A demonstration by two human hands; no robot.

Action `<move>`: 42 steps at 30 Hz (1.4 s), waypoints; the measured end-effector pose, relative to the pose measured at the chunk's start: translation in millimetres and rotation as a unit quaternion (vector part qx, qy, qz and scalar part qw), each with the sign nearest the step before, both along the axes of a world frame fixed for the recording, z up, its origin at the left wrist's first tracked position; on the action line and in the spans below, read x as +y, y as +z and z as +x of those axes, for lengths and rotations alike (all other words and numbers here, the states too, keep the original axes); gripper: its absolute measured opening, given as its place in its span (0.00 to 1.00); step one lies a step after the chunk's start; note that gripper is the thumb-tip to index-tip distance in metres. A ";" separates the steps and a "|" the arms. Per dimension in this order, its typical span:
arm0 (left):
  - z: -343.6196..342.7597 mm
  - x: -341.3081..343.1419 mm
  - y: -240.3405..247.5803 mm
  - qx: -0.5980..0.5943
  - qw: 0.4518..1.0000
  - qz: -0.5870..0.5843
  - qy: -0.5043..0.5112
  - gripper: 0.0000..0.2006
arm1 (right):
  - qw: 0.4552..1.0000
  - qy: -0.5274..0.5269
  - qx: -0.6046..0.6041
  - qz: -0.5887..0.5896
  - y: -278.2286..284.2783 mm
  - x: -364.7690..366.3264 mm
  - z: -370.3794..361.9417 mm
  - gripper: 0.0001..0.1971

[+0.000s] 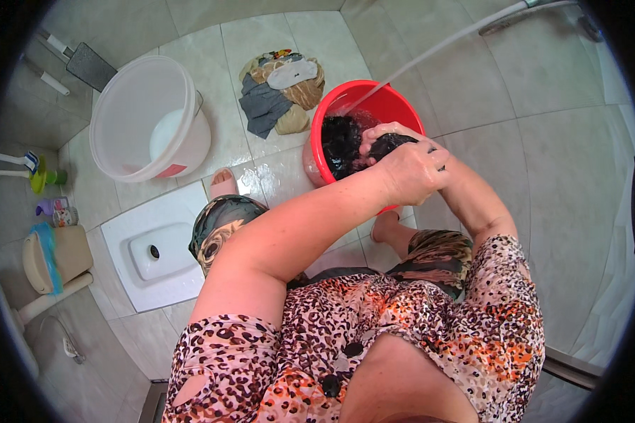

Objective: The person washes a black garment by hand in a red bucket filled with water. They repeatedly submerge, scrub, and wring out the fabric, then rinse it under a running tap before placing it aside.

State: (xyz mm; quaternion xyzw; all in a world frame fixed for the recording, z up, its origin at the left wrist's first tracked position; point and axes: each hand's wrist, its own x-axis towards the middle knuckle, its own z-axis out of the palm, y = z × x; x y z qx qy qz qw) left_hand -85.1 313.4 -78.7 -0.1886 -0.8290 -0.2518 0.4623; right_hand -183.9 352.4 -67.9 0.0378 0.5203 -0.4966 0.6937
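A red basin (pixel 319 151) stands on the floor before me, with dark wet cloth (pixel 340 141) and water inside. Above its near right side both my hands grip a bunched black cloth (pixel 391 145). My left hand (pixel 415 173) is closed in a fist, and bits of black fabric show between its fingers. Behind it, my right hand (pixel 395 129) curls its fingers round the cloth from the far side; part of this hand is hidden by the left. Water runs into the basin from a pale hose (pixel 437 51).
A heap of clothes (pixel 268 106) lies on the tiles left of the basin. Farther left is a large translucent bucket (pixel 190 141). A squat toilet (pixel 130 282) is set in the floor at left. Brushes (pixel 32 162) and a beige tank (pixel 70 254) line the left wall.
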 end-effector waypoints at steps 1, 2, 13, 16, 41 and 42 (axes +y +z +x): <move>1.7 2.5 -1.2 -0.001 1.000 -0.012 0.001 0.09 | 0.998 0.040 0.046 0.013 3.0 -2.5 0.1 0.07; 3.1 6.0 0.3 0.000 1.000 -0.023 -0.002 0.09 | 0.992 0.078 0.096 0.027 11.6 -2.8 2.1 0.06; 14.6 31.5 -24.2 -0.003 0.996 -0.071 -0.059 0.05 | 0.814 0.498 0.298 -0.028 -20.8 -18.9 -15.1 0.09; 15.0 32.6 -27.6 0.016 0.995 -0.075 -0.064 0.05 | 0.763 0.528 0.372 -0.025 -21.8 -19.0 -13.9 0.09; 5.6 26.7 -58.1 0.058 0.988 -0.141 -0.022 0.09 | 0.712 0.487 0.507 0.006 -43.2 -22.6 -15.4 0.07; 5.0 26.6 -58.3 0.059 0.988 -0.143 -0.021 0.09 | 0.711 0.484 0.509 0.006 -43.4 -22.8 -15.8 0.07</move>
